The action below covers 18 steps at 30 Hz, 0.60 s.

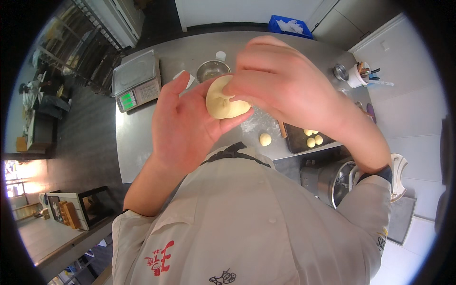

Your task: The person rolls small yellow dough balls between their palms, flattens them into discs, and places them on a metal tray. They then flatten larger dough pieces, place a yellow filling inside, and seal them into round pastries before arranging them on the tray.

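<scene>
A flattened, pale yellow piece of dough (221,103) lies on the fingers of my left hand (188,121), palm up with the thumb raised. My right hand (285,78) pinches the dough's edge between thumb and fingers, above the steel worktable (139,139). A round dough ball (265,139) rests on the table below, beside a floury patch. More small dough balls (311,142) sit on a dark baking tray (297,140), partly hidden under my right forearm. A metal bowl (213,70) stands behind my hands.
A digital scale (137,80) is at the table's left. At the right are a small metal bowl (341,72) and a white tub of tools (356,77). A blue crate (291,26) lies beyond the far edge. A steel mixer bowl (343,183) is below right. Another person (46,94) is far left.
</scene>
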Each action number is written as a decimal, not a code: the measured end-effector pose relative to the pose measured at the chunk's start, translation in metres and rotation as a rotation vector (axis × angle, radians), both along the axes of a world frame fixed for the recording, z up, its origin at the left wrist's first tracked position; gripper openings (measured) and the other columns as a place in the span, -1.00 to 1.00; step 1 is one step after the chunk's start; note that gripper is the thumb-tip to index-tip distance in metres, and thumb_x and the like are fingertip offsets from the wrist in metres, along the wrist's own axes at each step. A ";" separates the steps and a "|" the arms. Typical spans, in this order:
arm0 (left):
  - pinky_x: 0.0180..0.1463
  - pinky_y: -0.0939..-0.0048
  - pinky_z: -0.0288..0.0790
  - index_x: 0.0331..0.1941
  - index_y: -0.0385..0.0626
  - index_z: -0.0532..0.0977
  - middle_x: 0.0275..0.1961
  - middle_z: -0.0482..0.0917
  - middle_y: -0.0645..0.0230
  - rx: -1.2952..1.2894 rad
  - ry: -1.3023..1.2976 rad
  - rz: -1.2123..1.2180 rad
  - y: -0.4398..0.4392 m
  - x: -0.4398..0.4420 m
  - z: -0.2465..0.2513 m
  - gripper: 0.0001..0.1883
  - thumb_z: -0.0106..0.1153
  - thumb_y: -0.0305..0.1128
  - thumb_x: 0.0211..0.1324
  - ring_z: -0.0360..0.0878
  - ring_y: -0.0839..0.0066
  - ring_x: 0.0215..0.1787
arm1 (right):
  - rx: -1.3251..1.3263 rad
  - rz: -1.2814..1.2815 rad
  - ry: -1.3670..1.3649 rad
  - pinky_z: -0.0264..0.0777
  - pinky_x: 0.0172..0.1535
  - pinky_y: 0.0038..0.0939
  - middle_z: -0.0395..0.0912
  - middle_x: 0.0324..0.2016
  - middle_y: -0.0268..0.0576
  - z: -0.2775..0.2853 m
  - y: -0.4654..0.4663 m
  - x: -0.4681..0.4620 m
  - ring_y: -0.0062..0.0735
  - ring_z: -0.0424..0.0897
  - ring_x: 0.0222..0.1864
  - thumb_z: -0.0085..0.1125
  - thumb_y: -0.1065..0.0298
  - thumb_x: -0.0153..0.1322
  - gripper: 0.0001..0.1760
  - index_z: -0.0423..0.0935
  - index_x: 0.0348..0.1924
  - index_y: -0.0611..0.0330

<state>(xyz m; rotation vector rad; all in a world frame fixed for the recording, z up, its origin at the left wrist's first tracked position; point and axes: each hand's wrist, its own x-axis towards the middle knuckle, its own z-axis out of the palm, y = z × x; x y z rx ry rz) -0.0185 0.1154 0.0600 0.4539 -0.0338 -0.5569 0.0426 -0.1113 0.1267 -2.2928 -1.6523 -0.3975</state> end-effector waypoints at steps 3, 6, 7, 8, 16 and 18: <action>0.80 -0.17 0.13 0.57 -0.52 0.21 0.59 0.43 -0.07 -0.092 0.047 -0.059 -0.001 0.002 -0.002 -0.10 -0.38 0.22 0.68 0.37 0.05 0.68 | 0.046 0.027 0.006 0.53 0.10 -0.14 0.67 -0.06 -0.24 0.002 -0.002 -0.001 -0.09 0.66 -0.03 0.52 0.33 0.33 -0.62 0.76 0.02 0.08; 0.79 -0.19 0.16 0.55 -0.52 0.24 0.56 0.47 -0.06 -0.107 0.049 -0.096 -0.003 0.002 -0.004 -0.08 -0.38 0.25 0.66 0.40 0.02 0.66 | 0.060 -0.018 0.046 0.55 0.08 -0.14 0.67 -0.14 -0.26 0.007 -0.004 -0.007 -0.11 0.67 -0.03 0.54 0.27 0.31 -0.60 0.77 0.02 0.07; 0.79 -0.20 0.16 0.56 -0.53 0.24 0.57 0.47 -0.07 -0.114 0.019 -0.106 -0.003 0.002 -0.005 -0.07 -0.38 0.26 0.66 0.40 -0.01 0.66 | 0.031 -0.031 0.004 0.55 0.07 -0.14 0.67 -0.16 -0.26 0.009 -0.006 -0.008 -0.11 0.66 -0.04 0.54 0.25 0.31 -0.59 0.78 0.02 0.07; 0.78 -0.18 0.18 0.56 -0.52 0.24 0.57 0.46 -0.07 -0.124 0.050 -0.112 -0.004 0.002 -0.006 -0.07 -0.39 0.26 0.66 0.40 -0.04 0.66 | 0.008 -0.036 -0.043 0.55 0.07 -0.14 0.68 -0.16 -0.26 0.010 -0.006 -0.008 -0.10 0.66 -0.05 0.54 0.25 0.32 -0.59 0.78 0.02 0.07; 0.80 -0.15 0.10 0.63 -0.45 0.17 0.62 0.42 -0.11 0.217 -0.209 -0.157 0.000 0.007 -0.008 -0.07 -0.39 0.27 0.66 0.35 -0.07 0.70 | 0.065 0.008 0.118 0.62 0.05 -0.16 0.70 -0.16 -0.19 0.010 -0.016 0.001 -0.08 0.65 -0.18 0.49 0.38 0.43 -0.76 0.74 -0.05 0.19; 0.82 -0.12 0.06 0.64 -0.43 0.17 0.64 0.40 -0.06 0.023 -0.174 -0.055 -0.010 0.002 -0.012 -0.07 -0.36 0.27 0.64 0.31 -0.02 0.72 | 0.222 -0.060 0.406 0.62 0.03 -0.20 0.72 -0.16 -0.19 0.001 -0.011 -0.002 -0.21 0.68 -0.17 0.45 0.44 0.48 -0.82 0.73 -0.06 0.23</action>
